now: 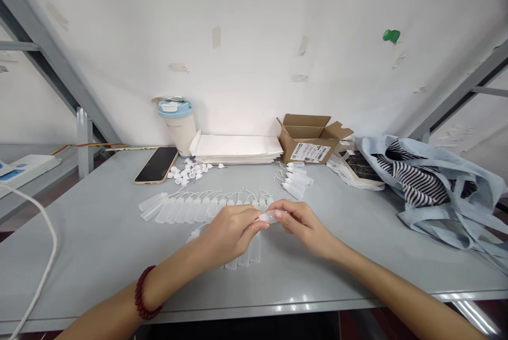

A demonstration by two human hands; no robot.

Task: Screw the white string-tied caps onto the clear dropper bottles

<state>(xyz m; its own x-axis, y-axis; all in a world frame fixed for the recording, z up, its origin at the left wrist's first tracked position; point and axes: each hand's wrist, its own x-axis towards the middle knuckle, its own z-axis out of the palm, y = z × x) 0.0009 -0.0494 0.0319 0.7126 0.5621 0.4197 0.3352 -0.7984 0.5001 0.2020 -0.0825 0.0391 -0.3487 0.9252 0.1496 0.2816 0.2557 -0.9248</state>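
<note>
Both hands meet over the middle of the grey table. My left hand and my right hand pinch the two ends of one small clear plastic bottle. Under and beside them lies a row of several similar clear bottles with thin cap tethers. More bottles show below my left hand. A small heap of white caps lies further back, and another little group of bottles sits to the right of it.
A phone lies at back left beside a lidded cup. A stack of white bags, an open cardboard box and a blue cloth bag stand along the back and right. A white cable crosses the left.
</note>
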